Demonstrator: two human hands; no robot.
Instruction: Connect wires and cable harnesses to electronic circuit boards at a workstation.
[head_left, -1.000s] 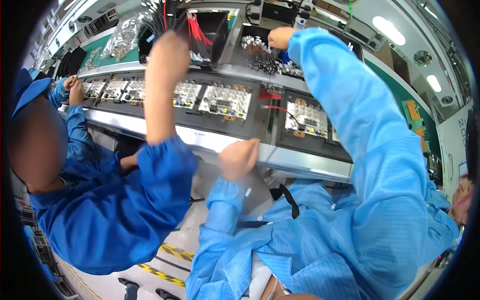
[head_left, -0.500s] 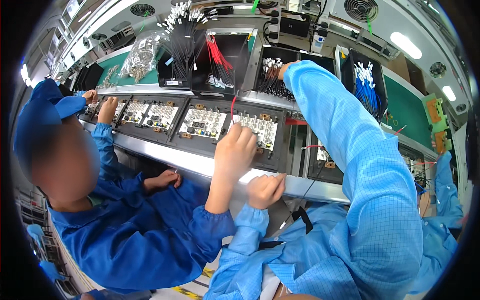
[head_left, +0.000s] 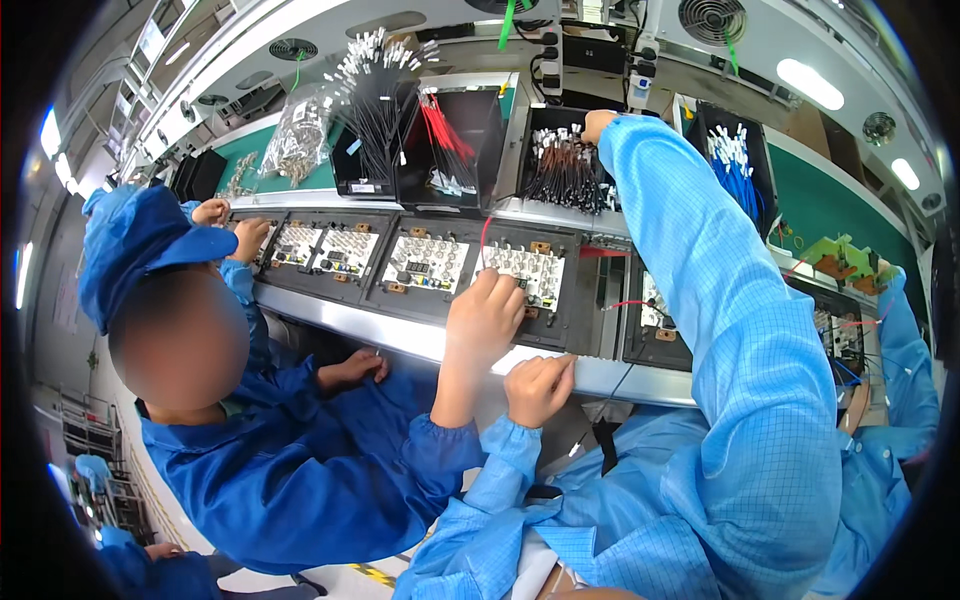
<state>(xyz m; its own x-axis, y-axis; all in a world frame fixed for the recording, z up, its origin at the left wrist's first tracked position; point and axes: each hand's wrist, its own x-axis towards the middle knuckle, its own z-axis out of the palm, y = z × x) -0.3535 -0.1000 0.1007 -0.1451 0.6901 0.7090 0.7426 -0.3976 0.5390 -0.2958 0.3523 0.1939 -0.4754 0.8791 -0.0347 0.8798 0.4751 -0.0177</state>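
Black and brown cables [head_left: 565, 175] with small white connectors at their upper ends lie in a dense, uncounted bundle inside one black bin [head_left: 560, 117] beyond the conveyor. Slim and flexible, they fan toward the near side of the bin. Right hand [head_left: 600, 126]: located at the bin's far right, beside the connector ends; the light blue sleeve [head_left: 740, 260] hides most of it, so finger spread and any held item cannot be determined. Left hand [head_left: 540, 388]: located at the near metal rail [head_left: 400, 330], fingers curled inward, thumb drawn against the forefinger; whether anything is gripped cannot be determined. One loose dark wire with a white end [head_left: 575, 449] hangs over the rail, just right of this hand. Bins containing cables number four: the one described, one with black cables [head_left: 380, 130], one with red cables [head_left: 440, 130] and one with blue cables [head_left: 735, 185]. Four white circuit boards [head_left: 425, 262] show largely whole left of the sleeve, seated in dark trays [head_left: 375, 297]. One co-worker's hand [head_left: 487, 310] covers part of the nearest of these four. One clear plastic bag [head_left: 300, 135] lies left of the bins.
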